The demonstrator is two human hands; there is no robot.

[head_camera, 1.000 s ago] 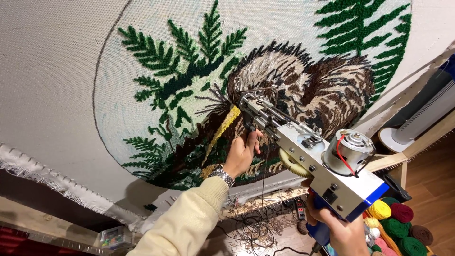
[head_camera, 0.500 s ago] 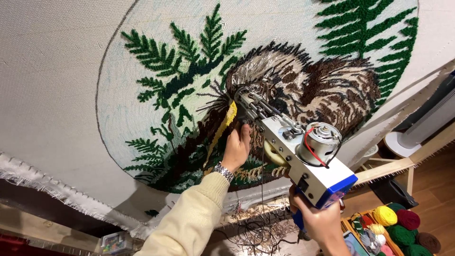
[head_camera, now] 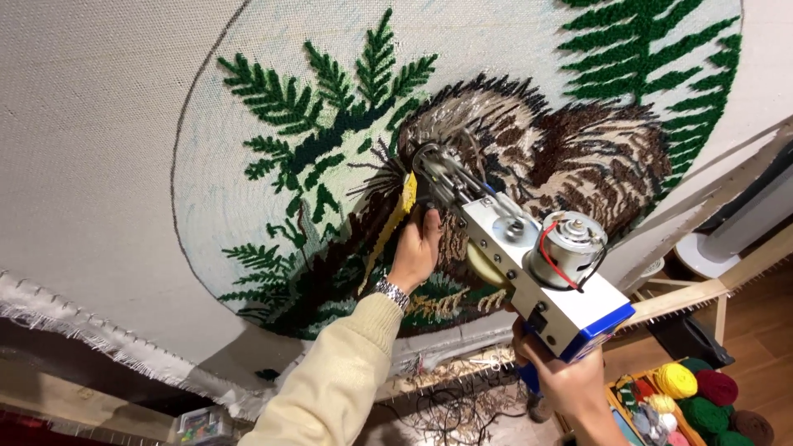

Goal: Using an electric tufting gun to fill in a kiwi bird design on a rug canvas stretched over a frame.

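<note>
The right hand (head_camera: 570, 384) is clamped on the blue grip of a tufting gun (head_camera: 529, 264) — a white box body with a silver motor and a red wire on top. The gun points up and left, its metal nose pressed into the cloth (head_camera: 91, 124) where the brown tufted animal (head_camera: 562, 157) meets a yellow strip (head_camera: 395, 221). The tip sits against the pile, though whether the needle is through the weave is hard to tell from this angle.

The left hand (head_camera: 417, 248) lies flat on the cloth just beside the nose, fingers spread and pointing up, holding nothing; its thumb side is near the yellow strip. A metal watch (head_camera: 391, 291) shows at the wrist, above a cream sleeve (head_camera: 330, 388).

The cloth is stretched tight on a wooden frame (head_camera: 686, 297), with a frayed white edge (head_camera: 107, 343) along the lower left. A round drawn outline rings the design — dark green fern fronds (head_camera: 322, 99) on pale blue, and more fronds at the upper right.

Below the frame, loose threads (head_camera: 450, 405) trail down, and balls of yarn (head_camera: 702, 396) in yellow, green, red and brown lie at the lower right.
</note>
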